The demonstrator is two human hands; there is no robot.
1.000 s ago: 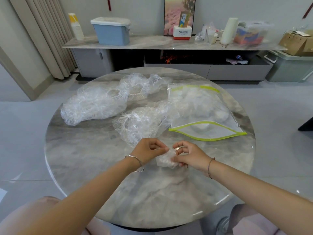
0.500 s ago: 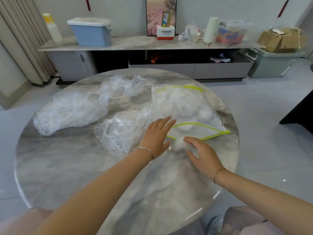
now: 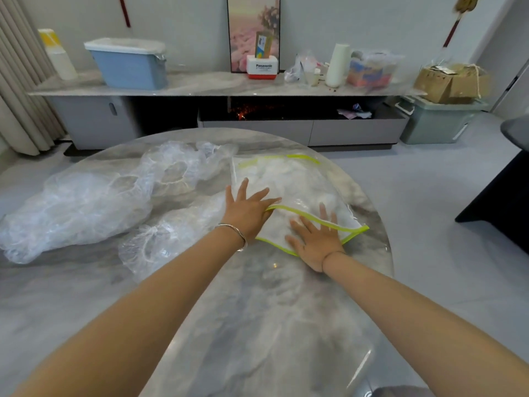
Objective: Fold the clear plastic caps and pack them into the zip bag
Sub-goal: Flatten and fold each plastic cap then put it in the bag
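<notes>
while the left hand (image 3: pixel 248 211) lay flat and open, fingers spread on the upper lip of the zip bag (image 3: pixel 355 232) near the left corner of its mouth, the right hand (image 3: pixel 315 240) was open too, palm down, its straight fingers slid under the lime-edged lip so that the fingertips (image 3: pixel 323 209) showed through the clear film. neither hand gripped anything, and whether a folded cap sat under the right palm could not be told. the bag lay on the far right part of the round marble table (image 3: pixel 257 325), mouth toward the person, with a pale mass of folded caps (image 3: pixel 282 174) inside toward its far end. just left of the left wrist sat a single cap (image 3: pixel 160 242), puffed and unfolded, and farther left a heap of loose caps (image 3: pixel 86 202) spread across the table. the caps looked nearly weightless, thin, crinkly and springy, likely to puff open once released, so a flat pressing palm seemed the wiser hold, with the gathered elastic rim the surest place to pinch. the bag film looked slick on polished stone and would probably slide unless pinned.
</notes>
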